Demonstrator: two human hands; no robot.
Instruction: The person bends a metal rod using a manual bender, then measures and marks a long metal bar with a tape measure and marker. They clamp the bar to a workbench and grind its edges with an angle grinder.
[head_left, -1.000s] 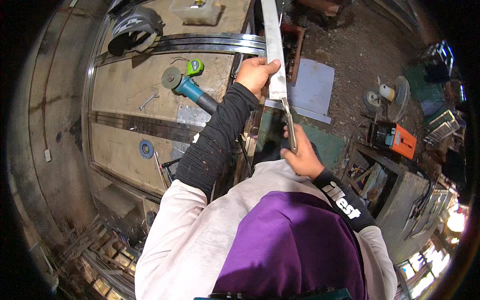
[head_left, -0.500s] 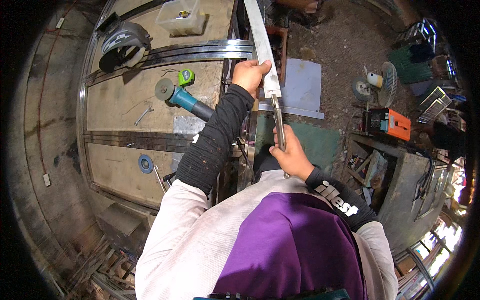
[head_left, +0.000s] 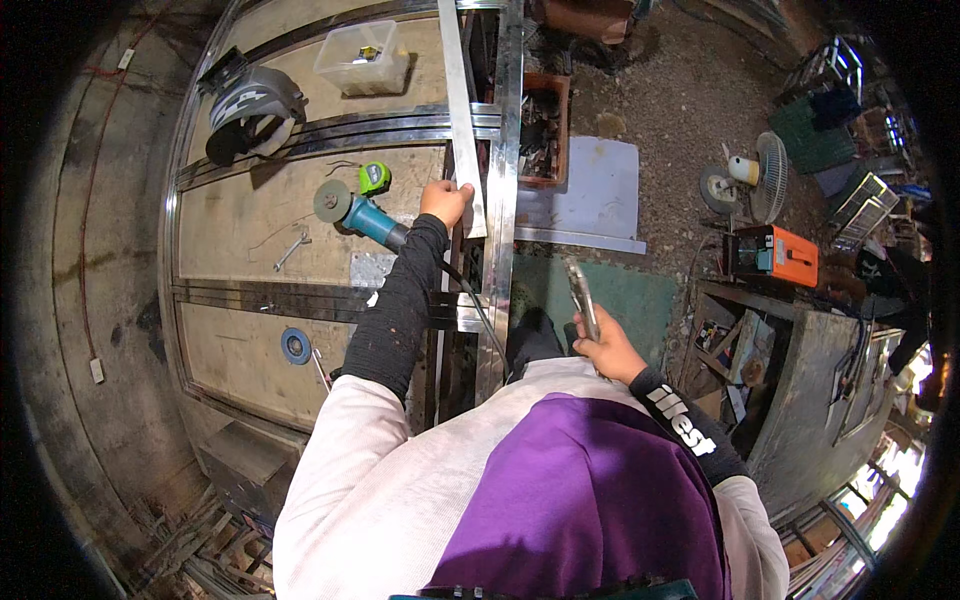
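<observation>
Steel-grey metal pliers are gripped in the right hand, fingers wrapped round the handles and head pointed forward; nothing is seen held in the jaws, whose gap cannot be told. Ahead and to the left of that hand, a pale flat metal bar is grasped near its close end by the left hand, thumb on top. It is extended forward past that hand, along the inner side of a bright metal frame; whether it is rested there or held above cannot be made out. As far as can be judged, the handling is partway through: the bar and pliers are apart, both are in hand, and no fastening of the bar is seen. Left of the left hand, an angle grinder is laid unheld on the worktop, a green tape measure just beyond it.

Bold white lettering is carried on the black right sleeve, just behind the right hand. Marks on the tape measure are too small to be read. Well to the right of the right hand, a pale mark is shown on an orange machine, equally unreadable. Pale angular graphics are borne by a grey welding helmet, far ahead and left of the left hand.
</observation>
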